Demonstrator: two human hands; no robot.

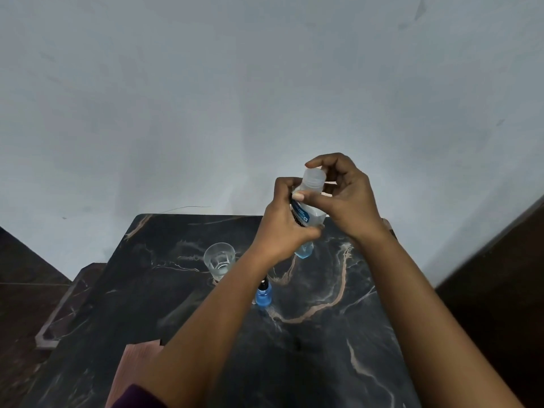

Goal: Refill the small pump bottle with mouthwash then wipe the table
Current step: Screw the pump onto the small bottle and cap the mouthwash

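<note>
My left hand (284, 222) grips the body of the mouthwash bottle (306, 213), a clear bottle with a blue label and a little blue liquid at its bottom, held above the dark marble table (323, 334). My right hand (344, 195) has its fingers curled round the bottle's translucent cap (315, 176). The small pump bottle (263, 297), blue with a dark top, stands on the table below my left forearm, which hides part of it.
A clear drinking glass (219, 260) stands on the table left of the pump bottle. A pale wall rises behind the table. A pinkish cloth or board (132, 366) lies at the table's near left edge. Dark floor lies on both sides.
</note>
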